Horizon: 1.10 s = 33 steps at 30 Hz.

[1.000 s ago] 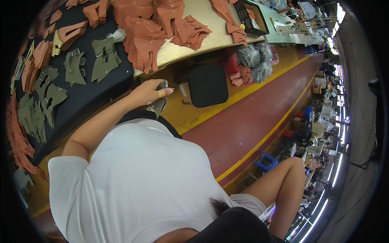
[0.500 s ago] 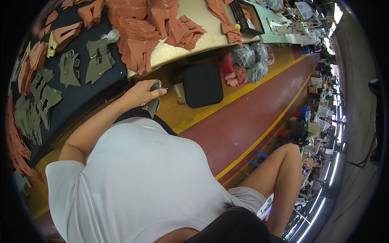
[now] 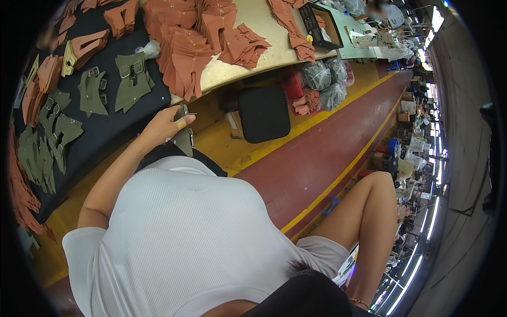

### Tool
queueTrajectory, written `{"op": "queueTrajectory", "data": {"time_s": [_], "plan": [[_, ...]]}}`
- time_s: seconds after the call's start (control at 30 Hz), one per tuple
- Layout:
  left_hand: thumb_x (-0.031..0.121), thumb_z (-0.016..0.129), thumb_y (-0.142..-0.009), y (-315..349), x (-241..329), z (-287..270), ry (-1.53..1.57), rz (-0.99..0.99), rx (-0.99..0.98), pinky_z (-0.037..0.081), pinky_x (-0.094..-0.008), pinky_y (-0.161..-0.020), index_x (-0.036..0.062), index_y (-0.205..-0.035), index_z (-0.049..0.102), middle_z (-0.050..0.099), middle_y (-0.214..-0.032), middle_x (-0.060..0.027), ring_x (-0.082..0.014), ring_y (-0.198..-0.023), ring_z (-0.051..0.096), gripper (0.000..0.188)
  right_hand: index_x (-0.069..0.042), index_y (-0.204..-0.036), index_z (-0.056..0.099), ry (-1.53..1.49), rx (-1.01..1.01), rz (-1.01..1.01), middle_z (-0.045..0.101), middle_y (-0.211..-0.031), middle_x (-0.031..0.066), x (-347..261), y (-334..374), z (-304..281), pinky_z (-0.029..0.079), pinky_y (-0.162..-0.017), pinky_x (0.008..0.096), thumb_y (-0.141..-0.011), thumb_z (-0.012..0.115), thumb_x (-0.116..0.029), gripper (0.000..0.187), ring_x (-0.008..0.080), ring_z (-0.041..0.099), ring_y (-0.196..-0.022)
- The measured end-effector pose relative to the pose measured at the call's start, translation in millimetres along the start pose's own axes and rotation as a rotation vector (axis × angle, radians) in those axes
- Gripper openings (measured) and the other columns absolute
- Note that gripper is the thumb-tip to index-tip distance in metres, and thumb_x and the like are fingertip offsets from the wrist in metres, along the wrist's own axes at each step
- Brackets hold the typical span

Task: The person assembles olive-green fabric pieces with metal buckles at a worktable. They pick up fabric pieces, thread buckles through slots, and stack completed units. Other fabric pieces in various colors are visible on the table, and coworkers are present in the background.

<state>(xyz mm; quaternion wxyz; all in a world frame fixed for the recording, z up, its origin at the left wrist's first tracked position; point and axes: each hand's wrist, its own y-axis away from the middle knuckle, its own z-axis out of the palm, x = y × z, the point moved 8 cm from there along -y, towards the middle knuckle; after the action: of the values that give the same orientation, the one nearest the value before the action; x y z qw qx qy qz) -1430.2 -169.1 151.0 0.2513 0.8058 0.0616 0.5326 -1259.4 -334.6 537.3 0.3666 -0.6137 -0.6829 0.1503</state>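
Observation:
My left hand (image 3: 165,128) is closed around an olive-green cut piece with a metal buckle (image 3: 183,140), which looks like a sandal upper. The fingers hide part of it. It is held just off the front edge of a table with a black cover (image 3: 132,108). Similar olive pieces with buckles lie on that cover, among them a pair (image 3: 132,79) and a smaller stack (image 3: 93,91). My right arm (image 3: 377,227) is raised and bent at the right, a bracelet near the wrist; its hand is out of the picture.
Stacks of terracotta cut pieces (image 3: 182,58) cover much of a pale tabletop (image 3: 224,74). A black stool (image 3: 264,114) stands by it, near bagged bundles (image 3: 332,95) on the floor. A black box (image 3: 321,26) and a sewing machine (image 3: 375,39) are farther back.
My left hand has shifted left, toward the black-covered table, still gripping the olive piece. My raised right arm has moved slightly, and its bracelet now shows.

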Motion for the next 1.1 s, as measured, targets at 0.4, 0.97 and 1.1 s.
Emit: {"op": "queueTrajectory", "data": {"time_s": [0.4,0.97,1.1], "plan": [[0.039,0.063,-0.091,-8,25,14,-0.036,0.081,-0.066,0.048,-0.0337,-0.072,-0.0088,-0.103,0.059,0.063,-0.084,-0.0159,-0.0200,-0.074,0.059,0.050,-0.012,-0.123,0.059,0.008,0.020,-0.017,0.058,-0.125,0.0079,-1,3,-3,0.046,-0.092,0.0453,-0.086,0.065,-0.022,0.039,0.0270,0.057,-0.111],[0.043,0.061,-0.092,-10,35,18,-0.135,0.207,0.038,0.047,-0.0354,-0.056,-0.0045,-0.088,0.054,0.060,-0.067,-0.0152,-0.0216,-0.058,0.059,0.048,-0.011,-0.124,0.058,-0.099,0.084,-0.142,0.057,-0.126,0.0085,2,18,-6,0.046,-0.093,0.0457,-0.087,0.064,-0.023,0.039,0.0272,0.056,-0.112],[0.043,0.061,-0.092,-8,28,14,-0.132,0.179,0.067,0.046,-0.0359,-0.056,-0.0048,-0.089,0.054,0.059,-0.067,-0.0158,-0.0219,-0.058,0.059,0.048,-0.011,-0.124,0.058,-0.110,0.103,-0.154,0.057,-0.126,0.0086,4,20,-5,0.046,-0.093,0.0458,-0.087,0.064,-0.023,0.039,0.0273,0.056,-0.113]]}}
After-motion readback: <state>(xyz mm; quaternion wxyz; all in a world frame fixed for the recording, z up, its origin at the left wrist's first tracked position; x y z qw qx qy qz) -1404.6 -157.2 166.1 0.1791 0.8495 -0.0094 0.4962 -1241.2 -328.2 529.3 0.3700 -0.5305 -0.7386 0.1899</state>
